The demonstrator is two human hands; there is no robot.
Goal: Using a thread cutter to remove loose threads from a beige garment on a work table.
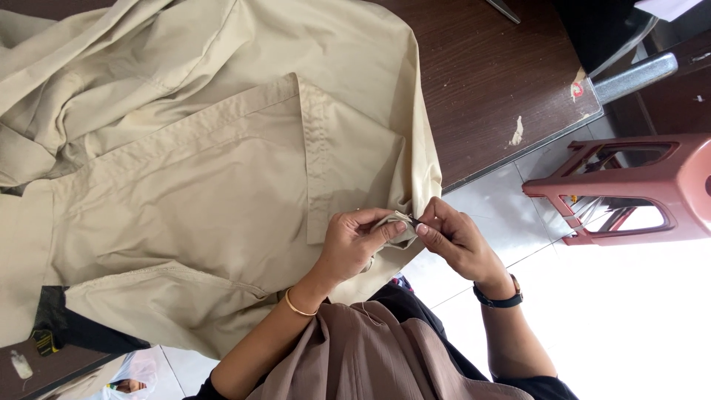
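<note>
The beige shirt [207, 178] lies spread across the dark wooden table [489, 74], filling most of the view from 7 o'clock round to 1 o'clock. Its lower right corner hangs off the table edge at about 5 o'clock from the shirt's middle, and that is where both hands meet.

The left hand [355, 241] is closed, thumb and fingers pinching a small fold of the shirt's edge; a thin gold bangle [298, 305] sits on that wrist. The right hand [453, 238] is just beside it at 3 o'clock, fingertips drawn together and touching the same fold. Something small and dark shows between those fingertips; it is too small to identify. A black watch [498, 298] is on the right wrist.

The table edge runs diagonally from 4 o'clock up toward 2 o'clock, passing just behind the hands. Beyond it, pale floor tiles [629, 318] lie open at 4 o'clock. A reddish plastic stool [629, 185] lies tipped on its side at 3 o'clock, well apart from the right hand. A metal chair leg [633, 76] shows at 2 o'clock. Brown cloth [370, 355] on the person's lap is at 6 o'clock, directly under the forearms.
</note>
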